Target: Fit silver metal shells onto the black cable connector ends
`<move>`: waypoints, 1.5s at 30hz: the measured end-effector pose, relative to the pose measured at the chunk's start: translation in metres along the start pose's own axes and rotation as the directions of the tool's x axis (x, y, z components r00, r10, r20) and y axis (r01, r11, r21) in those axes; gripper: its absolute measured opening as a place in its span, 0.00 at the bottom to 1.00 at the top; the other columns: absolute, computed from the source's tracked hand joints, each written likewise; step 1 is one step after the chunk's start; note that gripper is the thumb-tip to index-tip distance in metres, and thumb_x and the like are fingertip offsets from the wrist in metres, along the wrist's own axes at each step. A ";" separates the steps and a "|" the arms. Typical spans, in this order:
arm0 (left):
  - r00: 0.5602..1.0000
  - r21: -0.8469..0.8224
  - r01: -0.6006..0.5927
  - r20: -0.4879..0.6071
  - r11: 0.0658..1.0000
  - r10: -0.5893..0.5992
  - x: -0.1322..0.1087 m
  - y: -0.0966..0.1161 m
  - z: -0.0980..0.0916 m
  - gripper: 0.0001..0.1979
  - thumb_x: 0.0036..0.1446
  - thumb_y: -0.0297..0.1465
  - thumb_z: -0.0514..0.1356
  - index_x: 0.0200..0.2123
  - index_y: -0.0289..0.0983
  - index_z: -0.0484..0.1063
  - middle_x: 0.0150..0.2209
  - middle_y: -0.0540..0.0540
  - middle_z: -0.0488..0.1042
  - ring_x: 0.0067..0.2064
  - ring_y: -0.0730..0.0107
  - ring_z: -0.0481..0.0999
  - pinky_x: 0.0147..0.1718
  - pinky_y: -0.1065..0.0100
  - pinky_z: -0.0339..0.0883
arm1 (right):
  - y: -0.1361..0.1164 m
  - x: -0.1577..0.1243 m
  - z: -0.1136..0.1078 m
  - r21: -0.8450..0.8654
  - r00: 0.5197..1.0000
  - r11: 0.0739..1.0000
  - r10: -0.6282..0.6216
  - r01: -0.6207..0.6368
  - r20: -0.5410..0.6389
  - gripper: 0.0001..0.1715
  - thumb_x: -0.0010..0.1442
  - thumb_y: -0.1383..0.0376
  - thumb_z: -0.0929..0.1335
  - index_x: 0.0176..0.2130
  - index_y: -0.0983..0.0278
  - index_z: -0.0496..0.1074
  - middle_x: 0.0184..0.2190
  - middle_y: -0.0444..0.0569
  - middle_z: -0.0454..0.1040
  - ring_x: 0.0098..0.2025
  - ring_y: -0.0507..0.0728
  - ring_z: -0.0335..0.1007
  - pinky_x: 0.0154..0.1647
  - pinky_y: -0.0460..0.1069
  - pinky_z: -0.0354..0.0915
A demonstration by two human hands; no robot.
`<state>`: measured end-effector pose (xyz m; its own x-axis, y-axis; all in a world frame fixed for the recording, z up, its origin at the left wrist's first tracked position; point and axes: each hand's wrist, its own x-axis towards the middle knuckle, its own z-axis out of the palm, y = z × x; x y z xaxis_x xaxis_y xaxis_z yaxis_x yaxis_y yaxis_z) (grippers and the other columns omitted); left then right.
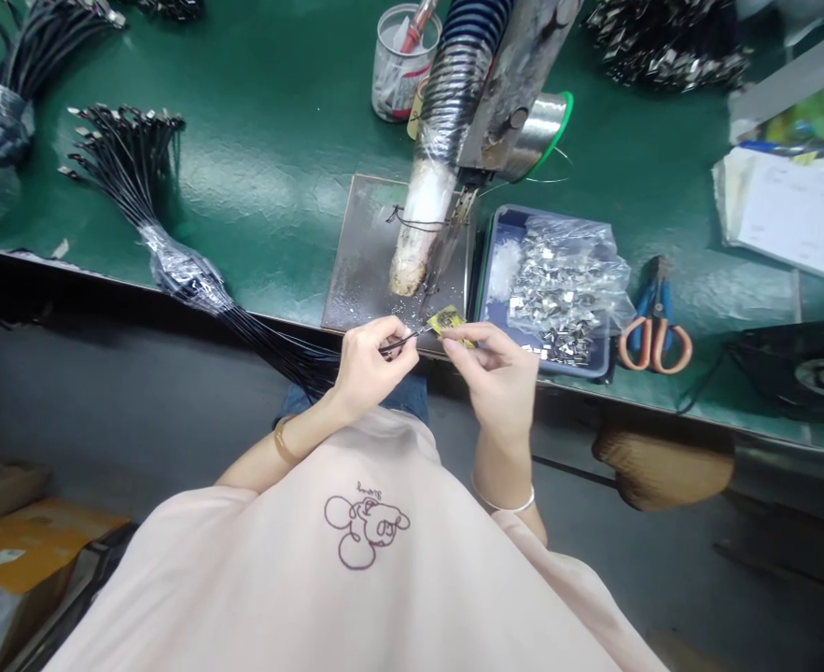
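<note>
Between the thumb and fingers of my left hand (376, 359) is pinched a thin black cable (392, 346), its end pointing right. My right hand (499, 369) grips the near edge of a small yellow piece (446, 320) with dark smudges; its exact kind I cannot make out. The cable's tip meets or nearly meets this piece, at the front edge of a dark metal plate (362, 252). Above the plate hangs a soldering machine's metal tip (459, 210), beside a ribbed hose with a pale, taped end (425, 201).
Right of the plate stands a blue tray (597, 359) of small metal connectors (558, 289). Orange-handled pliers (655, 327) lie beyond it. A solder spool (544, 140) and a can (390, 75) stand behind. A bundle of black cables (180, 261) hangs over the bench edge at left.
</note>
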<state>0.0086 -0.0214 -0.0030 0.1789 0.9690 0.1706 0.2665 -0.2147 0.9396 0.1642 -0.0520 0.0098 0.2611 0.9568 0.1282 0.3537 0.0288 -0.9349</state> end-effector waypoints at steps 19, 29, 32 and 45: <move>0.972 0.160 -0.223 -0.033 0.962 0.231 -0.002 -0.002 0.004 0.12 0.57 0.24 0.56 0.23 0.38 0.60 0.22 0.53 0.63 0.25 0.76 0.62 0.28 0.72 0.59 | -0.003 -0.008 0.014 -0.144 0.999 0.989 -0.041 0.039 -0.015 0.06 0.59 0.63 0.70 0.37 0.62 0.78 0.28 0.42 0.77 0.18 0.45 0.47 0.20 0.45 0.52; 0.967 -0.284 0.182 0.227 0.941 -0.118 0.005 -0.002 -0.008 0.08 0.56 0.32 0.59 0.26 0.35 0.71 0.23 0.51 0.70 0.24 0.77 0.65 0.27 0.74 0.63 | 0.000 -0.007 0.007 -0.265 0.980 0.949 -0.192 0.173 -0.048 0.09 0.63 0.59 0.69 0.38 0.60 0.79 0.32 0.46 0.79 0.22 0.50 0.58 0.25 0.48 0.60; 0.971 -0.300 0.140 0.228 0.944 -0.072 0.005 0.000 -0.012 0.08 0.56 0.32 0.60 0.27 0.34 0.73 0.25 0.49 0.73 0.26 0.76 0.68 0.28 0.74 0.64 | -0.001 0.000 0.003 -0.218 0.986 0.962 -0.155 0.163 0.055 0.12 0.63 0.59 0.68 0.30 0.61 0.74 0.26 0.44 0.74 0.23 0.50 0.60 0.26 0.47 0.58; 0.987 -0.236 0.078 0.152 0.969 -0.043 0.001 0.002 -0.011 0.05 0.53 0.28 0.61 0.26 0.34 0.72 0.21 0.53 0.68 0.22 0.79 0.62 0.24 0.75 0.61 | -0.005 -0.010 0.010 -0.281 0.976 0.936 -0.218 0.214 0.018 0.09 0.60 0.60 0.70 0.30 0.60 0.75 0.20 0.40 0.69 0.17 0.47 0.52 0.20 0.46 0.54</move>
<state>-0.0013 -0.0197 0.0022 0.3095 0.9473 0.0833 0.0488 -0.1033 0.9935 0.1509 -0.0592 0.0094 0.1618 0.9326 0.3227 0.6388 0.1502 -0.7545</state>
